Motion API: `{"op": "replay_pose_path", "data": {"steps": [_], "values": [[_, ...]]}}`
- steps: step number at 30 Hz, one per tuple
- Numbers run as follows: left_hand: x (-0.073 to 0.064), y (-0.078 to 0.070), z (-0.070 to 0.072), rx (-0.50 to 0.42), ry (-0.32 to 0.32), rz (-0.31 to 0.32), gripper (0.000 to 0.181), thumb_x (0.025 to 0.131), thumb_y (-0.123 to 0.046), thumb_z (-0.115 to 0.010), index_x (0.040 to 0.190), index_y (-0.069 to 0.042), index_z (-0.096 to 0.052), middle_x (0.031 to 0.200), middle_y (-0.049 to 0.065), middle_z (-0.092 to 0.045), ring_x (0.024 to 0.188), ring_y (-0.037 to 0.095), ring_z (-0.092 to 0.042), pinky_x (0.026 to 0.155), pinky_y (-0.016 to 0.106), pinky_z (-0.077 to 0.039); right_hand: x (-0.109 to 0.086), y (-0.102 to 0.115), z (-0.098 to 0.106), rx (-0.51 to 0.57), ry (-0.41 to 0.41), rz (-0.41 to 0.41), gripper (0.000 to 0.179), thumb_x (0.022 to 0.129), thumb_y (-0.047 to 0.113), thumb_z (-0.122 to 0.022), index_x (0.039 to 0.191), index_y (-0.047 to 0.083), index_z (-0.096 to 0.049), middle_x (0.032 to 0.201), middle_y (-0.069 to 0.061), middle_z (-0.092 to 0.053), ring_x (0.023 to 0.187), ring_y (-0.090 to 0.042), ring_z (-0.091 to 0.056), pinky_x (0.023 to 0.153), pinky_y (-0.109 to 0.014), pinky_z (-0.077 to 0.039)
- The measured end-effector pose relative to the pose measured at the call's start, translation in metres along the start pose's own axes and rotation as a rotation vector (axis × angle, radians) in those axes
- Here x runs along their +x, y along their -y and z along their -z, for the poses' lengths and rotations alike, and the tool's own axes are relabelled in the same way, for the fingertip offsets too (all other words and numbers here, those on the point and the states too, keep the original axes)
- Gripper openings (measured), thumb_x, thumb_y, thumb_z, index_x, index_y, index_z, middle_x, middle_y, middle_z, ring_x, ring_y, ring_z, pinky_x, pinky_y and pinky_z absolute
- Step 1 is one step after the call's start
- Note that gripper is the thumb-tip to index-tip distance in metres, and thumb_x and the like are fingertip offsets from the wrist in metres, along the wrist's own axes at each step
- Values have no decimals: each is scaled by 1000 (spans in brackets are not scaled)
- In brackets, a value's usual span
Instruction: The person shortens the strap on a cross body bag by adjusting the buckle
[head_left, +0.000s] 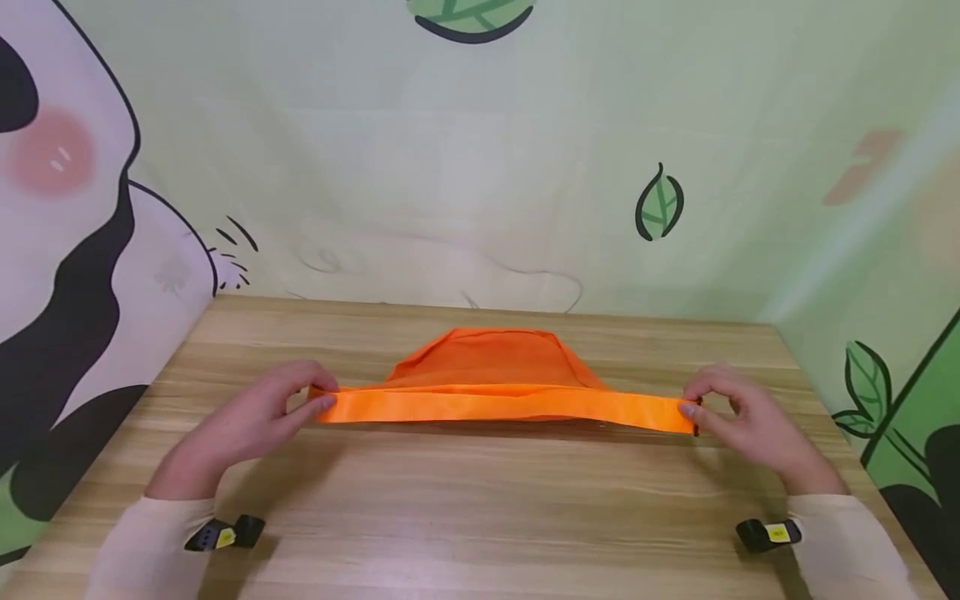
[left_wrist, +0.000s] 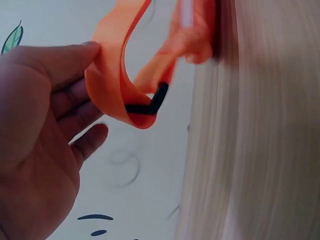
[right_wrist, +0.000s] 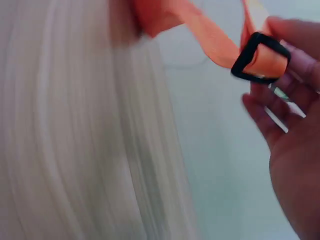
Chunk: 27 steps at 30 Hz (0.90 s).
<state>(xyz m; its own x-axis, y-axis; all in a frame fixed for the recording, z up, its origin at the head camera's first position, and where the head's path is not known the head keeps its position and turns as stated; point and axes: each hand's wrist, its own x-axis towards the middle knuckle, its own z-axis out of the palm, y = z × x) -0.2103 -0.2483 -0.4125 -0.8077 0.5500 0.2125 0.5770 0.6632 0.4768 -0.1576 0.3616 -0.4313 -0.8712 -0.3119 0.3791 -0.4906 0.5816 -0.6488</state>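
An orange strap (head_left: pixel 465 404) is drawn out straight from side to side, just over the table. My left hand (head_left: pixel 251 417) pinches its left end between thumb and fingers. At the other end my right hand (head_left: pixel 757 425) pinches the strap beside a black buckle (right_wrist: pixel 244 55), through which the webbing is threaded. In the left wrist view the strap bends into a loop, with a black slider (left_wrist: pixel 159 98) on it. Behind the strap's middle spreads a piece of orange fabric (head_left: pixel 495 357) with sloping sides; the strap hides its near edge.
Beneath everything is a wood-grain table (head_left: pixel 480 508). A pale green wall (head_left: pixel 450 183) with painted leaves rises at its back edge. On the left side is a painted panda (head_left: pixel 67 250). Black wrist bands (head_left: pixel 767 535) circle both sleeves.
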Motion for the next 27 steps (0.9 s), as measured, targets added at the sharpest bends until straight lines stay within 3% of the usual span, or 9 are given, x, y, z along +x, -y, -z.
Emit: {"op": "replay_pose_path", "data": {"steps": [4, 6, 8, 10, 12, 16, 18, 22, 27], "values": [[1, 2, -1, -13, -23, -34, 11, 100, -13, -77, 107, -22, -76, 101, -13, -73, 96, 10, -63, 89, 45, -59, 2, 5, -4, 328, -27, -29, 23, 95, -17, -67, 100, 3, -75, 111, 2, -75, 118, -7, -67, 101, -14, -53], [0, 3, -2, -26, -38, -45, 12, 99, -12, -78, 107, -22, -76, 100, -14, -73, 96, 9, -63, 89, 44, -59, 5, 6, -6, 500, -22, 15, 25, 96, -21, -60, 102, -1, -74, 111, -1, -76, 121, -14, -72, 100, -22, -59], [0, 7, -4, -40, -58, -68, 14, 99, -11, -79, 106, -23, -76, 99, -16, -71, 94, 7, -62, 88, 42, -59, 9, 5, -8, 639, 6, 78, 31, 94, -26, -53, 102, -3, -73, 107, -6, -75, 116, -21, -75, 95, -28, -63], [-1, 10, -5, -45, -71, -84, 16, 98, -9, -79, 105, -23, -76, 97, -16, -70, 93, 6, -62, 87, 41, -59, 11, 4, -9, 665, 22, 108, 36, 92, -29, -51, 100, -2, -73, 102, -6, -72, 106, -20, -75, 87, -27, -65], [-2, 13, -5, -41, -74, -78, 16, 98, -9, -79, 104, -24, -75, 98, -17, -70, 94, 7, -61, 88, 42, -58, 10, 4, -7, 589, 23, 88, 34, 91, -29, -54, 96, 0, -72, 98, -3, -71, 94, -17, -71, 79, -23, -63], [-7, 14, -5, -10, -64, -62, 19, 96, -10, -81, 103, -26, -74, 99, -17, -69, 97, 10, -60, 89, 42, -56, 4, 5, -2, 253, 38, -12, 32, 89, -19, -70, 89, 13, -73, 87, 6, -68, 80, -13, -62, 74, -21, -55], [-9, 13, -5, -3, -49, -65, 20, 96, -11, -81, 103, -28, -73, 99, -18, -68, 96, 9, -60, 88, 40, -57, 0, 6, -2, 115, 65, -17, 32, 88, -14, -76, 87, 17, -72, 83, 8, -67, 78, -12, -61, 76, -23, -52], [-8, 10, -6, 13, -33, -99, 19, 96, -14, -82, 106, -27, -74, 99, -19, -68, 92, 3, -61, 84, 38, -61, -2, 7, -4, -81, 91, 43, 37, 84, -7, -84, 86, 27, -69, 82, 14, -65, 78, -6, -60, 77, -22, -50], [-7, 7, -7, 38, -31, -134, 17, 96, -13, -82, 109, -24, -77, 99, -18, -69, 92, 1, -62, 83, 38, -62, -1, 10, -6, -216, 70, 145, 43, 79, -4, -90, 85, 31, -67, 82, 21, -62, 77, 0, -57, 73, -19, -50]]}}
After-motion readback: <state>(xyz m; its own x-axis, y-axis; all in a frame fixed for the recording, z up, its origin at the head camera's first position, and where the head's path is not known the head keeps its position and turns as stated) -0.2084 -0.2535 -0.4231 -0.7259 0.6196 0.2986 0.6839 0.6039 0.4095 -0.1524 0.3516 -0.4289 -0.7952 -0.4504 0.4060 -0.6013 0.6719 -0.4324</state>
